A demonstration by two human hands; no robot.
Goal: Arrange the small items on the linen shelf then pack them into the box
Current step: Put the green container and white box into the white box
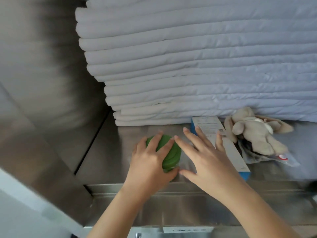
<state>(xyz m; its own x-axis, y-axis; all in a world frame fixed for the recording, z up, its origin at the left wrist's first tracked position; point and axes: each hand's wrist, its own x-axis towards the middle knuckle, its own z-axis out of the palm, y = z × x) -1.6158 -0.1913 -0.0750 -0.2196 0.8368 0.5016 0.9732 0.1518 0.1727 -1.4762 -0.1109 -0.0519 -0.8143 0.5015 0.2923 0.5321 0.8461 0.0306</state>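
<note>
A green round container (172,154) lies on the steel shelf (106,162), and my left hand (151,160) is wrapped over it from the left. Just to its right, my right hand (205,157) is spread flat with fingers apart, fingertips touching the edge of a long white and blue carton (228,143). A beige plush toy (253,133) lies right of the carton, on top of a crumpled clear plastic bag (267,157). No packing box is in view.
A tall stack of folded white linen (197,66) fills the back of the shelf. A steel side wall (42,83) closes the left. The shelf's front lip (171,191) runs under my forearms.
</note>
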